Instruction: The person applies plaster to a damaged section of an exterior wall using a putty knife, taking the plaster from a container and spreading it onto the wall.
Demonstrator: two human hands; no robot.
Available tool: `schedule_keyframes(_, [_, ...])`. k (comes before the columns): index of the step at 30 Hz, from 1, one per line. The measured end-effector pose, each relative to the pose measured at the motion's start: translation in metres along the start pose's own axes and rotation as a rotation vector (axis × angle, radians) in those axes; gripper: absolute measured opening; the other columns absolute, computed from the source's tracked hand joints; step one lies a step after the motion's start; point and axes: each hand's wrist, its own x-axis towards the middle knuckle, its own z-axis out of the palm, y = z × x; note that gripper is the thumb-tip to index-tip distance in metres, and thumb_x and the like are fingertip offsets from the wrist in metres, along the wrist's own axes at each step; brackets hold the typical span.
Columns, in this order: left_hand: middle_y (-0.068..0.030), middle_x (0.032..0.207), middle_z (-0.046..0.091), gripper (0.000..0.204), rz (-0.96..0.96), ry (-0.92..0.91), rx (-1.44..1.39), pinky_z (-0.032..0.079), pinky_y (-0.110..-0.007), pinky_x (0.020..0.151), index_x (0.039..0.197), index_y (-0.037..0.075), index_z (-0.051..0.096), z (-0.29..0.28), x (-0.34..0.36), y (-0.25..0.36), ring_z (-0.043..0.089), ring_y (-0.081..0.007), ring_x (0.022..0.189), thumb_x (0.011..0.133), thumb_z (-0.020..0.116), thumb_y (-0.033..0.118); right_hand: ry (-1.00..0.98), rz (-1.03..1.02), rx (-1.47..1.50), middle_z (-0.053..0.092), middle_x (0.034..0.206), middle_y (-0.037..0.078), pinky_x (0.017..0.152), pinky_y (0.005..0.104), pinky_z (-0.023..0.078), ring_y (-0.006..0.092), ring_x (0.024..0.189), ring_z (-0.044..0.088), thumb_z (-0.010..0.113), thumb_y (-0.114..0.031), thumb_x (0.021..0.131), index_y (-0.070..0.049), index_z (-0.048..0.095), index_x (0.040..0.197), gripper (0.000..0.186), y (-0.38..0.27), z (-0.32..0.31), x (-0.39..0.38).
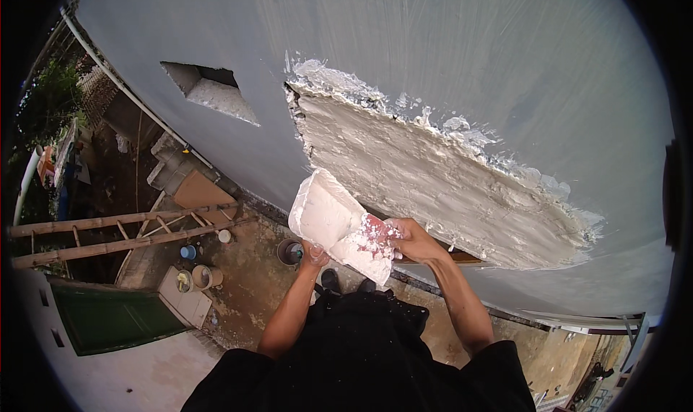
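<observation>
My left hand (313,255) grips the lower edge of a plaster-coated, pale tub (302,208), tilted in front of my body. Wet off-white plaster lies inside it. In my right hand (416,243) is a reddish, plaster-spattered tool (375,231), its fingers closed around one end. The tool lies against the tub's near right side; thick plaster hides its exact kind. Just beyond both hands, a broad patch of rough plaster (411,163) covers part of the grey wall (462,36), with ragged white smears along its upper edge.
A square opening (216,94) pierces the wall at the left. On the ground below are a bamboo ladder (123,239), a dark bucket (290,252), a blue pail (188,252) and a tan bucket (206,276). A green door (115,318) stands at the lower left.
</observation>
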Motion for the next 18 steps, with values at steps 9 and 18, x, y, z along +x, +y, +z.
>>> schedule_keyframes(9, [-0.0137, 0.138, 0.039, 0.105, -0.05, 0.101, -0.135, 0.038, -0.048, 0.105, 0.142, 0.006, 0.022, 0.02, -0.01, 0.009, 0.041, -0.0314, 0.127, 0.064, 0.079, 0.048, -0.072, 0.091, 0.085, 0.063, 0.095, 0.003, 0.077, 0.0238, 0.045, 0.0084, 0.087, 0.055, 0.053, 0.009, 0.082, 0.002, 0.06, 0.104, 0.025, 0.008, 0.007, -0.003])
schedule_keyframes(18, [-0.0148, 0.144, 0.032, 0.096, -0.057, 0.085, -0.135, 0.033, -0.053, 0.106, 0.145, 0.011, 0.02, 0.041, -0.012, 0.018, 0.036, -0.0363, 0.129, 0.073, 0.065, 0.056, -0.094, -0.005, 0.13, 0.062, 0.099, 0.003, 0.08, 0.024, 0.045, 0.0077, 0.09, 0.055, 0.052, 0.011, 0.079, 0.003, 0.059, 0.107, 0.03, 0.023, 0.012, 0.005])
